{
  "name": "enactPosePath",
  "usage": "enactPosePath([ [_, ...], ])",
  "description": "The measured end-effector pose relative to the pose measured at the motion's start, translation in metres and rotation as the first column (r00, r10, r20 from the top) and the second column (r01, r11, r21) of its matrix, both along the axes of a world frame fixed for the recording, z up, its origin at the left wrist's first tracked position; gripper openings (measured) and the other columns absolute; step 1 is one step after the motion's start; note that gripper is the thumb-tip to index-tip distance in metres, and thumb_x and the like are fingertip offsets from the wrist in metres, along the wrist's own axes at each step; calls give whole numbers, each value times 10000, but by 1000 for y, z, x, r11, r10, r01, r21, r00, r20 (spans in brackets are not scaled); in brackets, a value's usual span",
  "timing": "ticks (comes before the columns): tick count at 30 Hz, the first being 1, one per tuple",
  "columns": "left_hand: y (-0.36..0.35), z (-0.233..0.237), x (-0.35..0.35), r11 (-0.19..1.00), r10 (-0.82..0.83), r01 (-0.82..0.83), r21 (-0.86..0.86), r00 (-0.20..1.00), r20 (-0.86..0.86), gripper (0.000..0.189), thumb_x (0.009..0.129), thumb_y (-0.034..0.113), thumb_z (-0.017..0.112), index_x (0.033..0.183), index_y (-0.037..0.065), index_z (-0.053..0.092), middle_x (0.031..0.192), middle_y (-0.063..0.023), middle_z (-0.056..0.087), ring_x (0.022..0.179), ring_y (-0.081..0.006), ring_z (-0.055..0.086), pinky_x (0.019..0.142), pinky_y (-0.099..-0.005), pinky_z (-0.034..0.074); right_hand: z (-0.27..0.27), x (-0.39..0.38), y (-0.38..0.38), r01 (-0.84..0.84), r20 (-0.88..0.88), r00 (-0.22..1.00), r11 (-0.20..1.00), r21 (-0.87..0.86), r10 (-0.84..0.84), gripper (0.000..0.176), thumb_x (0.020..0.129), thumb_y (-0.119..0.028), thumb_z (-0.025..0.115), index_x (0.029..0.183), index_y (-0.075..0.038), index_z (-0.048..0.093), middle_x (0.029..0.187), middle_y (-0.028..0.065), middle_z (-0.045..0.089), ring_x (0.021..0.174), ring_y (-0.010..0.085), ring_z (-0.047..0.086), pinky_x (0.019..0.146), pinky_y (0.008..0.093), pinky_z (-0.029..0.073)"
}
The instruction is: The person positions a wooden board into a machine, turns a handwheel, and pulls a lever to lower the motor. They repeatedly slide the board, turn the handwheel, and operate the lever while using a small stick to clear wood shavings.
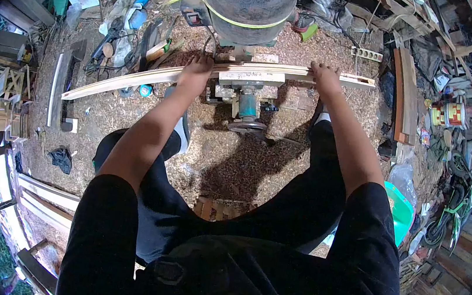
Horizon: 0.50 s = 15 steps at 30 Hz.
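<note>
Crosswise, a long pale wooden strip (278, 69) lay over the top of a floor-standing machine, its left end reaching much farther out than its right; it looked bowed. The left hand (197, 69) was partly closed on the strip, fingers bent over its far edge, just left of a pale block (251, 78) on the machine. The right hand (327, 79) likewise had hold of it, nearer the right end; how firmly either pressed could not be told, since the undersides were hidden. Below the block stood a teal cylinder (247, 105), with a handwheel (247, 126) at its near end. Just beyond the strip rose a large dark drum (246, 4) ringed by a yellow-green band (249, 26). Shavings (215, 174) covered the floor around the person's feet. Farther right were a power strip (368, 54), upright brown planks (402, 97) and a green basin (398, 214).
</note>
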State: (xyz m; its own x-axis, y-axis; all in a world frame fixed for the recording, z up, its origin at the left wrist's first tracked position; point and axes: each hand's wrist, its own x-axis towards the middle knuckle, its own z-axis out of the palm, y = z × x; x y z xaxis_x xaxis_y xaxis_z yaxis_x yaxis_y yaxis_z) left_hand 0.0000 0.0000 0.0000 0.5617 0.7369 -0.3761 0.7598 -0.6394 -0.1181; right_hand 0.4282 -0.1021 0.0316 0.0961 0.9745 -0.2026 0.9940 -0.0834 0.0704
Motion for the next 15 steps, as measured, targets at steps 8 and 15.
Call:
enactPosePath([
  [8, 9, 15, -12, 911, 379, -354, -213, 921, 92, 440, 976, 431, 497, 1346, 213, 592, 1324, -108, 628, 1278, -303, 543, 1113, -392, 387, -12, 10, -7, 12, -41, 999, 999, 37, -11, 349, 880, -70, 606, 1205, -170, 526, 1162, 124, 648, 1150, 373, 612, 998, 694, 376],
  [15, 19, -13, -17, 957, 287, -268, -113, 932, 221, 399, 964, 378, 514, 1319, 225, 616, 1365, -135, 589, 1277, -338, 535, 1082, -416, 430, -1, -35, -4, -289, 322, 930, 896, 336, 179, 455, 878, -154, 634, 1327, -139, 561, 1247, 120, 633, 1184, 332, 598, 1092, 585, 348],
])
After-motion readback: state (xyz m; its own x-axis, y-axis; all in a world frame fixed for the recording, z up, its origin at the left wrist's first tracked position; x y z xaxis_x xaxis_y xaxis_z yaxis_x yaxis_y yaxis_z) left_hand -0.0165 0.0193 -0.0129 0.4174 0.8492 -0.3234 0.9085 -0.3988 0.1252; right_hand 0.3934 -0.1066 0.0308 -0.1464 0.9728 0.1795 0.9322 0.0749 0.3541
